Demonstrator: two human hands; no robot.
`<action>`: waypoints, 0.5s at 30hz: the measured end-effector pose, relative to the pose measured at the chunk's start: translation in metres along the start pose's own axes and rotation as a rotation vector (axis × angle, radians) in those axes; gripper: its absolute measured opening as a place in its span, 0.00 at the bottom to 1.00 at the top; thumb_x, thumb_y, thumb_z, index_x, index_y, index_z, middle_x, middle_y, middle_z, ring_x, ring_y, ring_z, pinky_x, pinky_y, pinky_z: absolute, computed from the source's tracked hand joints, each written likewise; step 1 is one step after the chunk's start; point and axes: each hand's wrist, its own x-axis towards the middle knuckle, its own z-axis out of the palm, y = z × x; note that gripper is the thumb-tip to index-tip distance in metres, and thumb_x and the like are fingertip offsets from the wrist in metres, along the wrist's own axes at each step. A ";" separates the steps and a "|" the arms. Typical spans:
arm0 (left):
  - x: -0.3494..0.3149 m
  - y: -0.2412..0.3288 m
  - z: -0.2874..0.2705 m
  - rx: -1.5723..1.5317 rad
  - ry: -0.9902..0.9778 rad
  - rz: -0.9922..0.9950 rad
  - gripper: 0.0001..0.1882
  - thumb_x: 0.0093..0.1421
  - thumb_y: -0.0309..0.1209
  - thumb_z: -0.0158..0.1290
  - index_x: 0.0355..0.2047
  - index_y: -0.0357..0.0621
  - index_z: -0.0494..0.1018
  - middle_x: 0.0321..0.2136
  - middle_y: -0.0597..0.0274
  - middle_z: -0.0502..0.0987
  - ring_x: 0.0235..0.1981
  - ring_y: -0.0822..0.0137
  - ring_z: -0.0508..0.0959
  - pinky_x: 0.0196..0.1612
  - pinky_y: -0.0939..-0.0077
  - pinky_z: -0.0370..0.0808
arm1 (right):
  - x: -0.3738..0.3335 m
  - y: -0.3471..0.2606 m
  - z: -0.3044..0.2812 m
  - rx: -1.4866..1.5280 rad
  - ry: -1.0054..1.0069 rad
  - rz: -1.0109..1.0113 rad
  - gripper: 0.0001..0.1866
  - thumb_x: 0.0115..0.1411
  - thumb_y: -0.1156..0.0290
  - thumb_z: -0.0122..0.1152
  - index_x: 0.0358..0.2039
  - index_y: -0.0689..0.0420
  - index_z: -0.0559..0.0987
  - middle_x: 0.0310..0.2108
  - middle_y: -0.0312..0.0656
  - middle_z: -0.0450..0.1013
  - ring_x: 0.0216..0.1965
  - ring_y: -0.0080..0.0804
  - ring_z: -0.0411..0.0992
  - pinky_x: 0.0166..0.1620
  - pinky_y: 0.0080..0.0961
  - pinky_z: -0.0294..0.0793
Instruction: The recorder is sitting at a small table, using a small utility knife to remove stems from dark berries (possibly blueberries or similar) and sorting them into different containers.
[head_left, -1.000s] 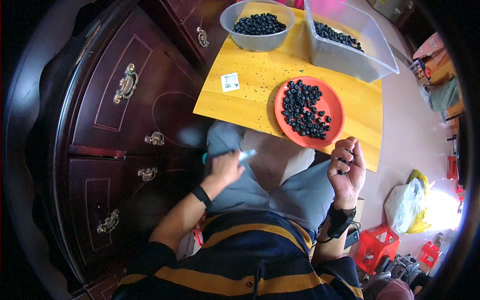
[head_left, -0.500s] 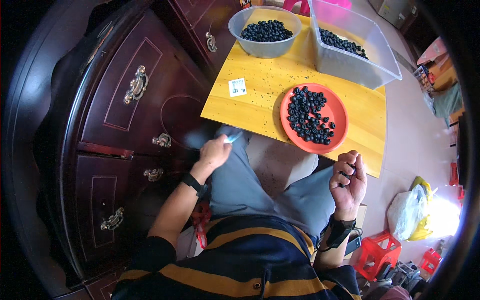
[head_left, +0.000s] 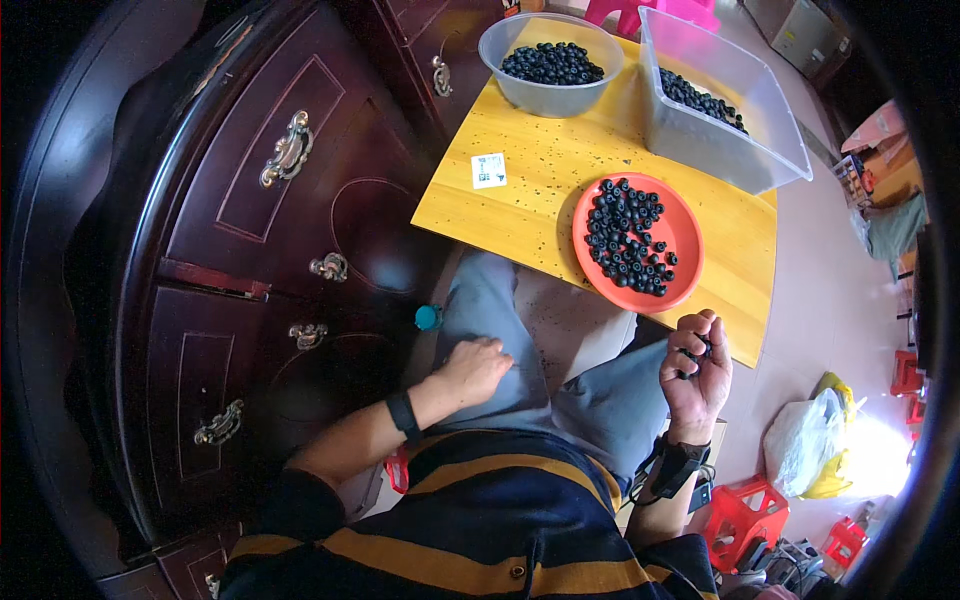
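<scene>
Left hand (head_left: 474, 372) lower (closer in)

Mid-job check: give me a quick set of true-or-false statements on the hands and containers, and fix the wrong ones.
1. Black pieces lie on the round plate. True.
2. The right hand is open flat. False: its fingers are curled around black pieces.
3. The white card lies on the yellow table, left of the plate. True.
4. The round bowl stands right of the rectangular bin. False: it stands left of the bin.
5. Both the bowl and the bin hold black pieces. True.
6. The left hand is over the plate. False: it is over the left thigh.
</scene>
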 end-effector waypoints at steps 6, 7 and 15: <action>0.041 -0.085 -0.016 0.207 0.109 -0.348 0.06 0.52 0.28 0.51 0.30 0.44 0.76 0.33 0.51 0.76 0.35 0.49 0.79 0.37 0.54 0.77 | -0.005 0.002 -0.006 -0.016 -0.006 0.004 0.10 0.69 0.64 0.47 0.42 0.55 0.72 0.35 0.34 0.67 0.31 0.23 0.65 0.26 0.18 0.66; 0.042 -0.097 -0.024 0.167 0.193 -0.410 0.06 0.53 0.28 0.50 0.31 0.44 0.75 0.33 0.50 0.76 0.35 0.48 0.78 0.38 0.53 0.76 | -0.006 0.003 -0.006 -0.009 0.000 -0.005 0.10 0.69 0.63 0.48 0.42 0.55 0.72 0.34 0.34 0.68 0.30 0.23 0.65 0.26 0.18 0.66; 0.012 -0.090 -0.006 -0.012 0.383 -0.447 0.10 0.59 0.32 0.52 0.41 0.47 0.74 0.36 0.50 0.74 0.37 0.47 0.77 0.38 0.52 0.76 | -0.013 0.004 -0.008 -0.005 0.007 -0.026 0.10 0.69 0.64 0.48 0.42 0.55 0.72 0.34 0.35 0.68 0.30 0.23 0.65 0.26 0.17 0.65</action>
